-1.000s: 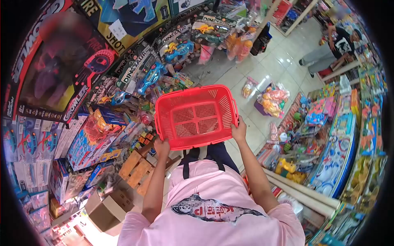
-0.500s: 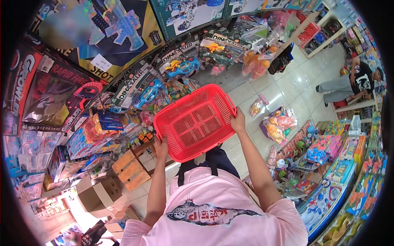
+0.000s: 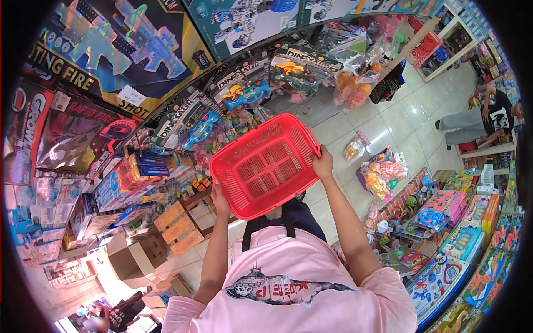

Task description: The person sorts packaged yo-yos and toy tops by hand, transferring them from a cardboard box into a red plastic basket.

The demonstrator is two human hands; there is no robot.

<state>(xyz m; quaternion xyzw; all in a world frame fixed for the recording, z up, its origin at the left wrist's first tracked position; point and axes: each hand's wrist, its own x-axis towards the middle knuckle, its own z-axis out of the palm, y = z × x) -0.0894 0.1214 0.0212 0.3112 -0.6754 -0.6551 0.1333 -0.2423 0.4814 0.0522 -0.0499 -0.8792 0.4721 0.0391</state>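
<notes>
A red plastic basket (image 3: 265,166) with slotted sides and a grid-like bottom is held in front of my body, tilted so its inside faces me. Nothing lies in it. My right hand (image 3: 322,165) grips the rim and handle at the right end, with the thumb on the edge. At the lower left corner, my left hand (image 3: 220,200) is closed on the opposite end; its fingers are partly hidden behind the basket wall. Bagged dinosaur toys (image 3: 244,94) hang just beyond the basket.
Big boxed toy guns (image 3: 127,44) line the upper left. Wooden crates (image 3: 179,226) and an open cardboard box (image 3: 136,255) stand at lower left. Bagged toys (image 3: 382,172) lie on the tiled floor to the right, near a loaded display (image 3: 444,244). A person (image 3: 491,116) sits at far right.
The basket stays in both hands, almost unmoved in view. The surrounding shelves and floor have shifted slightly as my view moved. My left fingers sit a little differently on the rim.
</notes>
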